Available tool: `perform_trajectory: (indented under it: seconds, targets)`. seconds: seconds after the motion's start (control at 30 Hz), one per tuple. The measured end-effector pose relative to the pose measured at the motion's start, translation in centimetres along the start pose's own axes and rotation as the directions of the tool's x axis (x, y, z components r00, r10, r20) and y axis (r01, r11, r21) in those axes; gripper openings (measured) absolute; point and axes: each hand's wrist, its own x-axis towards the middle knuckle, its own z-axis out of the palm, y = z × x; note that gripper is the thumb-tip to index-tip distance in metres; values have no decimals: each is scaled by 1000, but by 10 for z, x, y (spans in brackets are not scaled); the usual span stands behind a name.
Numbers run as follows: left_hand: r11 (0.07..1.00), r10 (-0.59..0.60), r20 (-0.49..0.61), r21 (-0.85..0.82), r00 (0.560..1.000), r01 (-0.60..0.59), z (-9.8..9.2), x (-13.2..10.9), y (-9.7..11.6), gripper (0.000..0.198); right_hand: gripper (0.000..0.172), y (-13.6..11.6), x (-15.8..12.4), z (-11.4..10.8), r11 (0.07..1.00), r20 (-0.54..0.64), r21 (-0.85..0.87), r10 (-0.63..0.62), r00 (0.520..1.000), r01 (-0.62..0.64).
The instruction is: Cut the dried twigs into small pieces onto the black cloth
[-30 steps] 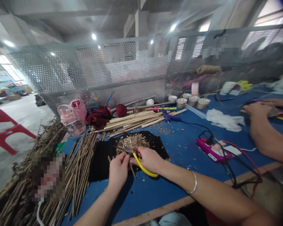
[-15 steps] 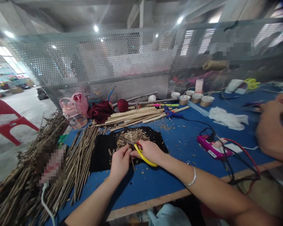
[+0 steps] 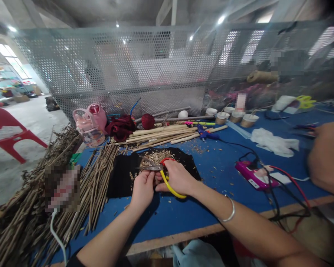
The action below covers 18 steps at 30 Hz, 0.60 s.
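Observation:
My right hand is closed around the handles of a pair of scissors, with one yellow loop and some red showing. Their blades are spread apart and point left over the pile. My left hand is pinched just below the blades, close to my right fingertips. It grips a short twig, which the fingers mostly hide. Under both hands lies a black cloth bearing a heap of small cut twig pieces.
Long thin stalks lie left of the cloth. Behind it are peeled sticks, a maroon yarn ball and a blue glue gun. At right are a purple power strip, cables, a white glove and another person's arm.
The scissor blades have gone from nearly closed to spread apart. The twig that showed below my fingers is now mostly hidden. The view has shifted slightly.

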Motion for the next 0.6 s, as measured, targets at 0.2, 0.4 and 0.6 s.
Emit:
perform_trajectory:
  seconds: [0.2,0.4,0.6]
  targets:
    - [968,108,25,224,994,-111,1,-6,9,26,64,-2,0,0,1000,-18,-29,4,1000,-4]
    - [944,159,-10,294,987,-149,-1,-6,9,25,55,-3,-1,5,994,84,-8,105,991,-105]
    - [935,150,-25,329,988,-134,-3,-5,9,24,54,-6,1,3,986,135,-46,166,977,-161]
